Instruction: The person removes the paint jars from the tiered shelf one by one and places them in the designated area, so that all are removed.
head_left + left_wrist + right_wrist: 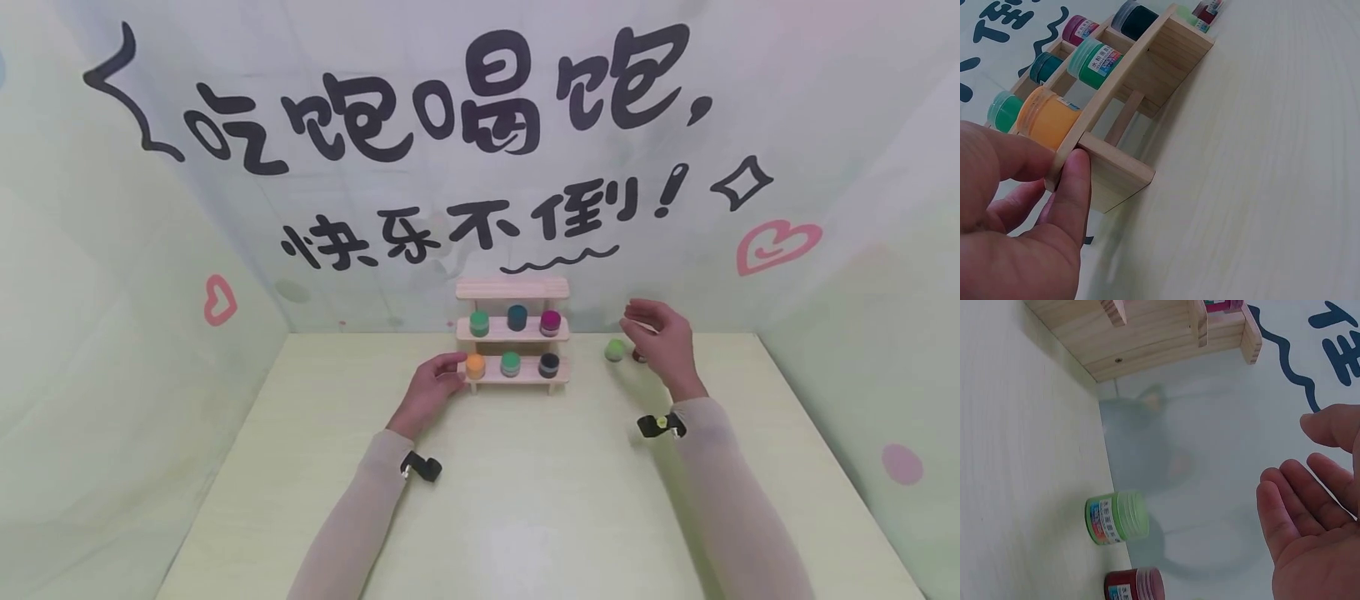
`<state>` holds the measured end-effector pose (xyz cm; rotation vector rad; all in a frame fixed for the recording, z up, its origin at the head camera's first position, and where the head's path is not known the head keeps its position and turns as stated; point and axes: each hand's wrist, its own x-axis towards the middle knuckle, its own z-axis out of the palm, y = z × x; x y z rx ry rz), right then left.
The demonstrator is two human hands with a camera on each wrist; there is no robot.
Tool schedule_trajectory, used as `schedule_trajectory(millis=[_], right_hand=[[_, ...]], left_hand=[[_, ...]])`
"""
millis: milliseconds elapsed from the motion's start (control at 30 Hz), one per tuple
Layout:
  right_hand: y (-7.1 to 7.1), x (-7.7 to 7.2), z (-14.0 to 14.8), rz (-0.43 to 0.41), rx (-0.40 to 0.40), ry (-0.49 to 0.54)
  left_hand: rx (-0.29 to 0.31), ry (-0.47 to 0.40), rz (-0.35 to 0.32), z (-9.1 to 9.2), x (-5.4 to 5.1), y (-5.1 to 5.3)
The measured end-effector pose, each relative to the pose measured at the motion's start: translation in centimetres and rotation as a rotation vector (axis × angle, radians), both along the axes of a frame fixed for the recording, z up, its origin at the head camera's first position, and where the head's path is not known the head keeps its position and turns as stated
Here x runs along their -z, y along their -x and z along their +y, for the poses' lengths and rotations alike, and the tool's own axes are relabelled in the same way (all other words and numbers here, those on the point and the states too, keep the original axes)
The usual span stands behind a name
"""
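A small tiered wooden shelf [513,288] stands against the back wall and carries paint jars on its lower two steps. My left hand [429,392] grips the left end of its bottom step, thumb and fingers on either side of the board in the left wrist view, close by the orange jar [1046,117]. To the right of the shelf my right hand [666,343] is raised with nothing in it. Near it on the table are a light green jar [1116,517] and a dark red jar [1134,584], the latter partly hidden by the hand in the head view.
On the bottom step are also a green jar [510,364] and a black jar [549,365]. Above them stand another green jar [479,323], a teal jar [517,317] and a magenta jar [550,323]. Printed cloth [420,183] hangs behind the pale table [510,492].
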<state>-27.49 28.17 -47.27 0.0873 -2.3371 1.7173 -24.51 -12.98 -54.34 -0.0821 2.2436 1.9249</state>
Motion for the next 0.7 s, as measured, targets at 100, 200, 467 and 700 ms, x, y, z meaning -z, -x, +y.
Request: schedule_trajectory(millis=[100,200,467,700], right_hand=[[0.3,0.1,-1.0,0.017,-0.021,0.003],[0.6,0.1,-2.2,0.022,-0.044,0.015],[0.5,0.0,-4.6,0.012,-0.114,0.001],[0.6,-0.5,-6.5,-0.006,-0.165,-0.005]], left_hand=[[-0.004,-0.012,0.000,0.0,0.0,0.0],[-0.010,-0.025,0.008,0.1,0.0,0.0],[-0.005,-0.014,0.009,0.1,0.1,0.0],[-0.007,-0.020,0.002,0.1,0.0,0.0]])
